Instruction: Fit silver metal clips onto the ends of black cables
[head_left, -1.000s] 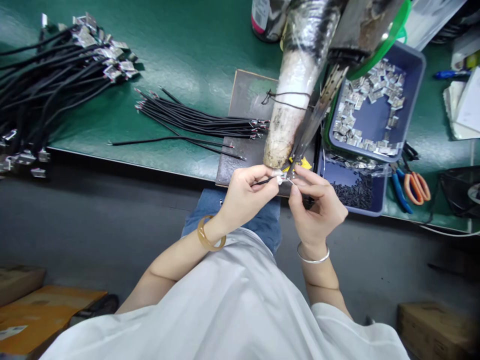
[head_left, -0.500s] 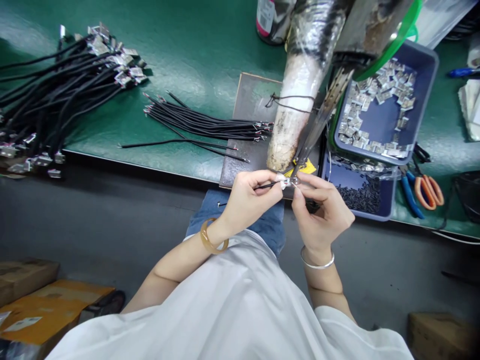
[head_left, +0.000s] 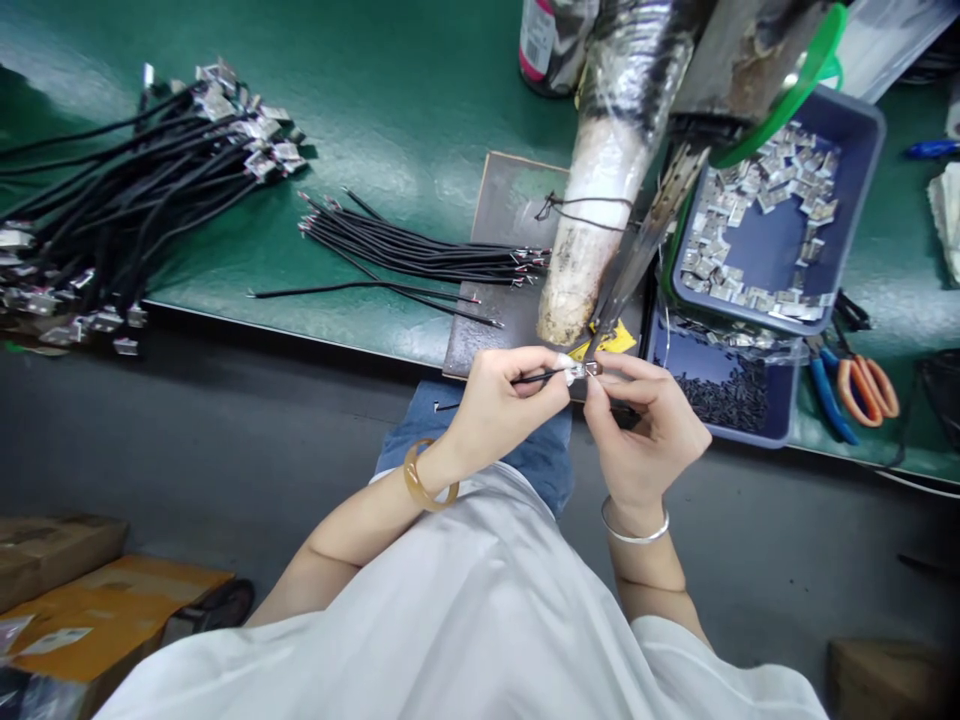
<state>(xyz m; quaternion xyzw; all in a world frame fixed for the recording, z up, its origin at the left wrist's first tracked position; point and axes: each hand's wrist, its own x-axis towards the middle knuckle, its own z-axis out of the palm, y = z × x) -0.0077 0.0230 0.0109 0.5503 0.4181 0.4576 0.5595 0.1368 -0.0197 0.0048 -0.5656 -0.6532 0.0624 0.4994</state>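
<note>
In the head view my left hand [head_left: 514,405] pinches a thin black cable [head_left: 530,378] near its end, with white coverings on the fingertips. At that end, between both hands, is a small metal connector [head_left: 592,369]. My right hand [head_left: 649,425] closes thumb and forefinger on the connector from the other side. The narrow metal tip of a long tool [head_left: 626,265] comes down just above the fingertips. Beside it hangs a thick white wrapped tube [head_left: 581,230] tied with dark string. Fine wires at the joint are too small to make out.
Loose black cables [head_left: 420,250] lie across a grey board [head_left: 510,190]. A heap of cables with metal connectors [head_left: 172,150] is at left. Silver connectors line an upper blue bin [head_left: 862,190]; small black pieces fill a lower bin [head_left: 780,410]. Orange-and-blue-handled pliers [head_left: 862,390] lie at right.
The whole view has shifted slightly right and down. Both hands stay together at the connector, which now shows more clearly at the right fingertips.
</note>
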